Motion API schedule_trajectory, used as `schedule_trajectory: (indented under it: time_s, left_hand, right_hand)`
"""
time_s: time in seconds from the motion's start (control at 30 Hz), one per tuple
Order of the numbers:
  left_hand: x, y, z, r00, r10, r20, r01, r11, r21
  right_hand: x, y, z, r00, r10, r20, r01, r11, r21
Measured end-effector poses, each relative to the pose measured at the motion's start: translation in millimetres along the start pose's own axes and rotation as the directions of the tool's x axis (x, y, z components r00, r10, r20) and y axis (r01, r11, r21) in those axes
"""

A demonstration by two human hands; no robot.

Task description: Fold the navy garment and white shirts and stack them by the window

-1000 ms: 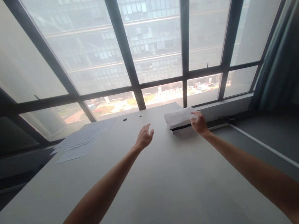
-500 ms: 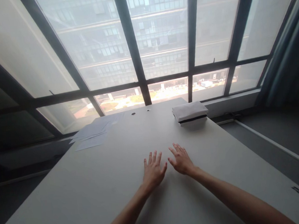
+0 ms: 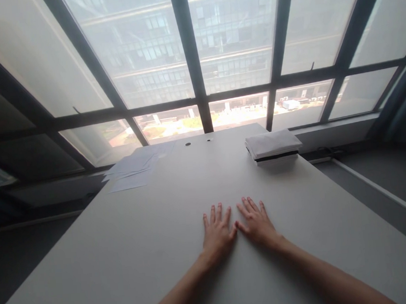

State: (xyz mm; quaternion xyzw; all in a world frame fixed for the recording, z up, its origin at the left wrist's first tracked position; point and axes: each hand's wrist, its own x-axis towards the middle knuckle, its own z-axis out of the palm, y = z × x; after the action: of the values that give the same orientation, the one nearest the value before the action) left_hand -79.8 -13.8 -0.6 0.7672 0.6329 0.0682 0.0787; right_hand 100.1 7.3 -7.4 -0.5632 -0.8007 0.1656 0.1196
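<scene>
My left hand [image 3: 218, 232] lies palm down on the white table [image 3: 120, 261], fingers spread and holding nothing. Beside it, my right hand [image 3: 257, 222] rests the same way, its fingers also apart. The two thumbs meet or nearly meet between the hands. Beyond my right hand, toward the table's right edge, sits a folded stack of white cloth [image 3: 274, 144] with a black band showing along its side. Several loose sheets of white paper [image 3: 130, 169] overlap at the far left of the table. Neither hand touches the cloth or the paper.
Tall windows with a dark frame [image 3: 202, 100] rise behind the table's far edge. Near that edge are two small holes, the larger a round hole [image 3: 187, 144]. A dark curtain [image 3: 399, 103] hangs at the right, above the grey floor [image 3: 377, 176].
Both hands have come down flat onto the table and closer together, thumbs now meeting or nearly so. The view has shifted slightly; paper and cloth keep their places on the table.
</scene>
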Motion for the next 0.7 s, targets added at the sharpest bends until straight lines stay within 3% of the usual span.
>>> schedule_trajectory:
  time_s: [0.53,0.7]
  left_hand:
    - [3,0,-2,1.000,-0.002,0.009,0.001,0.998,0.061]
    - [6,-5,-3,0.999,0.025,-0.032,-0.023,0.998,0.054]
  right_hand:
    - [0,-3,-6,0.999,-0.015,-0.037,0.017,0.998,0.055]
    - [-11,-6,-25,0.994,0.055,-0.090,-0.040,0.986,0.160]
